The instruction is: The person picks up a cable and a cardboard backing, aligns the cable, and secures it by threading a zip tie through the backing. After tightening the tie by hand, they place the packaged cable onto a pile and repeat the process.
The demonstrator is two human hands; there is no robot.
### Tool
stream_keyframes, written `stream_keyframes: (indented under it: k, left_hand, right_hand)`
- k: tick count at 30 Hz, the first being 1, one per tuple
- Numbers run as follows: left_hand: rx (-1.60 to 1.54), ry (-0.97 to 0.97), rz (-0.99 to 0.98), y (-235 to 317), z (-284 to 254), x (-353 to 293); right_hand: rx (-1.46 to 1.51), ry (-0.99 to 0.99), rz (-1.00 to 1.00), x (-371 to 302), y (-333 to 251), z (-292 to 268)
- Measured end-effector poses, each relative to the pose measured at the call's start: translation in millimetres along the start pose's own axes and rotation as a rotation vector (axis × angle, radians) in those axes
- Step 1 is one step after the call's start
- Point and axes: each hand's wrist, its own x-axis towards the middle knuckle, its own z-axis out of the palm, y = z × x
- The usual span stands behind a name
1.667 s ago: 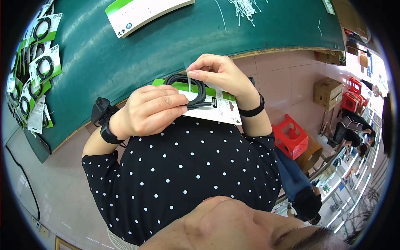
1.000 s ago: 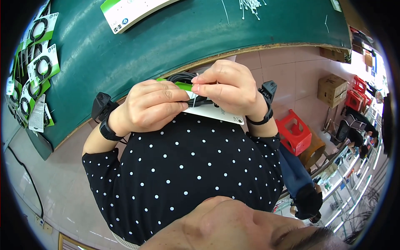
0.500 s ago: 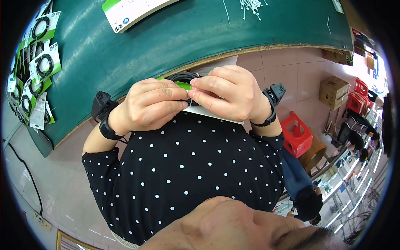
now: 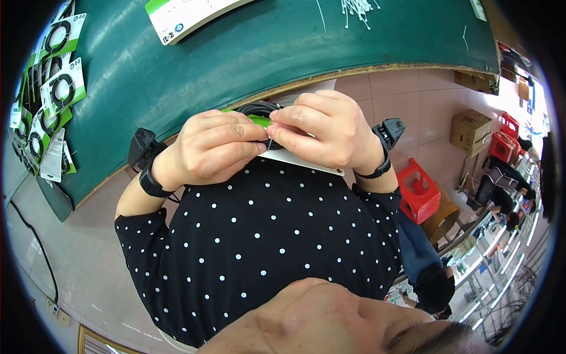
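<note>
Close against my body, just off the table's near edge, is a green-and-white card (image 4: 295, 159) with a coil of black cable (image 4: 259, 110) on it. My left hand (image 4: 213, 144) is closed in a pinch at the left side of the coil. From the right, my right hand (image 4: 327, 131) pinches too, its fingertips meeting the left ones over the card. Between the fingertips shows a small part of a thin white cable tie (image 4: 269, 132); the rest is hidden by the fingers. Both hands cover much of the card.
Several carded black cables (image 4: 60, 88) lie heaped at the table's left end. A long white-and-green carton (image 4: 194, 16) and loose white cable ties (image 4: 356, 10) rest on the green table (image 4: 236, 65). A red stool (image 4: 418, 190), cardboard box (image 4: 470, 131) and another person (image 4: 433, 286) are to the right.
The hands stay almost in place, with only a slight shift of the right fingers at the tie. The card and coil have hardly moved.
</note>
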Motion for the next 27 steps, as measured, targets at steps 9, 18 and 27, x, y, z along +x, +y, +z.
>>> stream_keyframes:
  k: [9, 18, 27]
  left_hand:
    - [-0.01, -0.001, -0.016, -0.5, -2.9, 4.3]
    - [-0.081, -0.01, -0.025, -7.0, -6.0, 3.0]
    - [-0.074, -0.003, 0.001, -5.7, -5.7, 0.8]
  right_hand:
    - [0.027, -0.029, 0.013, 0.0, 3.8, -2.0]
    - [-0.035, -0.034, -0.007, 3.6, 4.7, -1.7]
    - [-0.079, 0.024, -0.02, 4.0, 3.2, 2.5]
